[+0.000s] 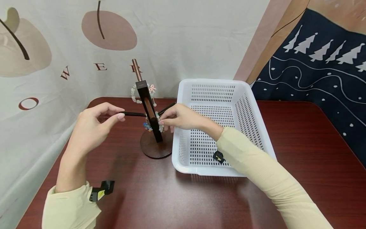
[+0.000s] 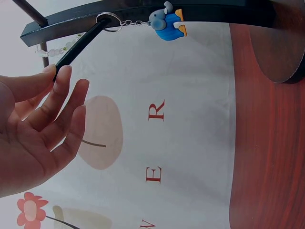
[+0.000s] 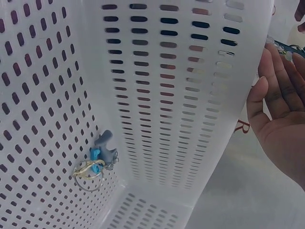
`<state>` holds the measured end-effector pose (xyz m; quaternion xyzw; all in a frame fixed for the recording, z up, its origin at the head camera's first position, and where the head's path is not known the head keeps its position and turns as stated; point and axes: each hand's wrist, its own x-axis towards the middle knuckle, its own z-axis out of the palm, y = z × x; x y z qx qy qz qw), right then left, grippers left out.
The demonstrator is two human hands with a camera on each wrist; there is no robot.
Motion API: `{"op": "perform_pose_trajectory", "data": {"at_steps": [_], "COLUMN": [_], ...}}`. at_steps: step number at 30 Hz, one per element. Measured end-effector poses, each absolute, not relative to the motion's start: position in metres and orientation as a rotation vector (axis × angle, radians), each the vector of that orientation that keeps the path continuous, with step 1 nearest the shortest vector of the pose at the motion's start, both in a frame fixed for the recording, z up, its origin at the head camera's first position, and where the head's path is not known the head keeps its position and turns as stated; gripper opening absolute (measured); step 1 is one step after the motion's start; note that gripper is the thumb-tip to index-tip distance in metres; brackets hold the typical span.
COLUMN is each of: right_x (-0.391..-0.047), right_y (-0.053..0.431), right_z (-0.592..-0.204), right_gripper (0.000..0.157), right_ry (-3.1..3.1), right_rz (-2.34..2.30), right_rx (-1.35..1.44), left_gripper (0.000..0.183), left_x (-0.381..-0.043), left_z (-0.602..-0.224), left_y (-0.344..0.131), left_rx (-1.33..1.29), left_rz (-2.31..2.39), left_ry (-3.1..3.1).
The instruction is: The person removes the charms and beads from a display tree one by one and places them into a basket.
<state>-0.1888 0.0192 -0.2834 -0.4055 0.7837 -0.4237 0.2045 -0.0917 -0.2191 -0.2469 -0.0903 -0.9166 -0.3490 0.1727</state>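
A dark wooden stand (image 1: 155, 135) rises from a round base, with rods sticking out on its sides. My left hand (image 1: 92, 125) pinches the tip of its left rod (image 2: 83, 47) between thumb and fingers. On that rod hangs a keychain with a blue figure (image 2: 169, 24), its ring looped round the rod. My right hand (image 1: 184, 117) is at the stand's right rod (image 1: 166, 108), fingertips on a pale beaded bracelet (image 1: 160, 127) there. The bracelet is partly hidden by the fingers and the post. Another beaded bracelet (image 1: 133, 94) with a pink bow hangs behind the post.
A white perforated basket (image 1: 223, 171) stands right of the stand, under my right forearm. Inside it lies a keychain with a grey figure (image 3: 107, 150) and a blue piece. A printed cloth (image 1: 171, 38) hangs behind the dark red table (image 1: 160, 197).
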Motion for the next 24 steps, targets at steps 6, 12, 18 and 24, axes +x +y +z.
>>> {"op": "perform_pose_trajectory", "data": {"at_steps": [6, 12, 18, 24], "right_x": [-0.189, -0.192, -0.193, -0.194], "right_y": [0.022, 0.028, 0.033, 0.039], "right_z": [-0.279, -0.276, -0.271, -0.267], "right_gripper": [0.016, 0.016, 0.016, 0.016], "right_ry": [2.174, 2.172, 2.188, 2.185], "right_rz": [-1.228, -1.231, -1.239, -1.270], "right_rx": [-1.172, -1.206, -1.180, -1.145], "left_gripper": [0.007, 0.007, 0.006, 0.006], "left_x": [-0.091, -0.092, -0.092, -0.092], "left_z": [-0.246, -0.246, -0.246, -0.246], "left_y": [-0.219, -0.219, -0.220, -0.220], "left_rx": [-0.262, -0.258, -0.264, -0.269], "left_rz": [-0.990, -0.998, -1.002, -1.001], "left_ry": [-2.602, -2.608, -2.608, -2.611]}}
